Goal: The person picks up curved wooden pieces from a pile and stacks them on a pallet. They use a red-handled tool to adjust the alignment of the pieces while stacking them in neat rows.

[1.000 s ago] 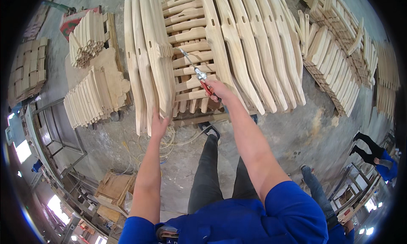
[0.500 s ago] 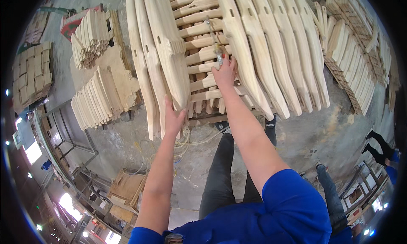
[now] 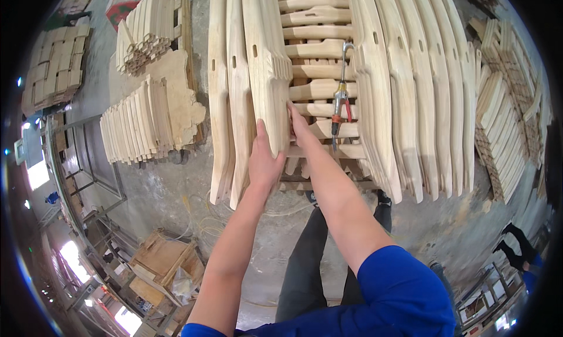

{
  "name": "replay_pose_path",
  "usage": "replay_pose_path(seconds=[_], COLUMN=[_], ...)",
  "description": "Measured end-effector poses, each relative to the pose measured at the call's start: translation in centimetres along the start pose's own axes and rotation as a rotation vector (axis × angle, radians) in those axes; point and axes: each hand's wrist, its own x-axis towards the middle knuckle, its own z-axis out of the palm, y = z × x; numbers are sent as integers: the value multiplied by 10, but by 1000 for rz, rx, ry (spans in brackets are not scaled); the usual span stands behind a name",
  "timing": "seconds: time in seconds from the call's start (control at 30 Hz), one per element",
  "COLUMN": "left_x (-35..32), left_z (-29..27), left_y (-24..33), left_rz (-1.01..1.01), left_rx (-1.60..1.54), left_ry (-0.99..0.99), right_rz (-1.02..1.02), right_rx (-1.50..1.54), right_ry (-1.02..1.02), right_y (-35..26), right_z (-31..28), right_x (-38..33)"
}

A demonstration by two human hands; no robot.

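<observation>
A curved pale wooden piece (image 3: pixel 270 73), with a small slot near its upper part, lies on the left stack. My left hand (image 3: pixel 267 164) is closed around its lower end. Against the right side of that stack my right hand (image 3: pixel 298 126) grips the wood, some of its fingers hidden behind the edge. An air blow gun (image 3: pixel 339 99) with a long metal nozzle and a red trigger lies on the crosswise wooden pieces (image 3: pixel 319 91), to the right of my right hand and apart from it.
A row of similar curved pieces (image 3: pixel 422 91) lies at the right. Stacked wooden slats (image 3: pixel 132 126) stand at the left and more wood stacks (image 3: pixel 498 120) at the far right. Hoses (image 3: pixel 217 220) run over the concrete floor. Another person's legs (image 3: pixel 519 246) show at the right.
My right hand has let go of the blow gun, which now lies on the crosswise pieces, and has moved left to the left stack. The view has shifted, so the stacks appear farther right.
</observation>
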Motion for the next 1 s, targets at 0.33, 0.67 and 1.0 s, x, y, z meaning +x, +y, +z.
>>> replay_pose_path(seconds=[0.33,0.67,1.0], left_x=[-186,-415,-626], left_z=[-25,-9,21], left_y=[128,202,283], left_rz=[-219,-89,-17], left_rx=[-171,-759,-706], left_ry=[-129,335,999], right_rz=[-124,-420,-586], right_rx=[147,-434,-684], right_ry=[-179,-422,-1145], right_y=[86,42,70], right_z=[-100,-119,-51], right_x=[-207,-438,-633])
